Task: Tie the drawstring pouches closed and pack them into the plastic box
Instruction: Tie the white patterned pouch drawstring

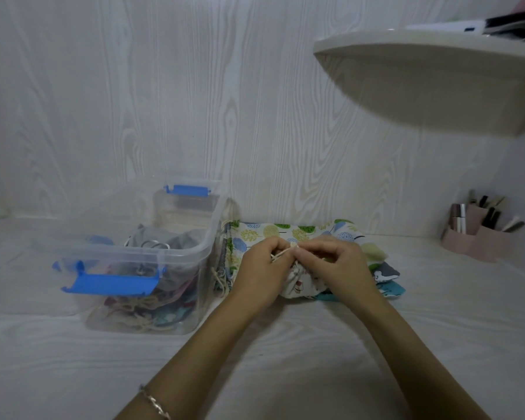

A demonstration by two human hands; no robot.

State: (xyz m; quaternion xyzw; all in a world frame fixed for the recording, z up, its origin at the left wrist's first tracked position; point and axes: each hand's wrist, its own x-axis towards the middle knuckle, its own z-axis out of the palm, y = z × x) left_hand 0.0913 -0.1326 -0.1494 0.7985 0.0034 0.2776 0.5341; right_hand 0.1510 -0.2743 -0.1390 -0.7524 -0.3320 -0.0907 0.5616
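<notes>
Desk (285, 359) is white woodgrain. A wall shelf (422, 86) overhangs the far right, clear of the work zone. The plastic box (208, 237) sits open on the left, just beside the pile, so a finished pouch only needs a short drop. There are tied pouches inside, with cords showing through the wall. The stack of flat pouches (273, 231) lies behind the hands, close against the box's right side; probably the feed pile. Left hand (258, 274) and right hand (340, 265) meet over the pouch being tied (300, 284). It rests on the desk in front of the stack, with its neck gathered up toward the hands. The fingers (278, 245) of both hands are curled, pinching the drawstring (281, 253) at the neck, tips nearly touching. Looks like mid-knot. This pouch isn't packed yet; the task is partway done.
</notes>
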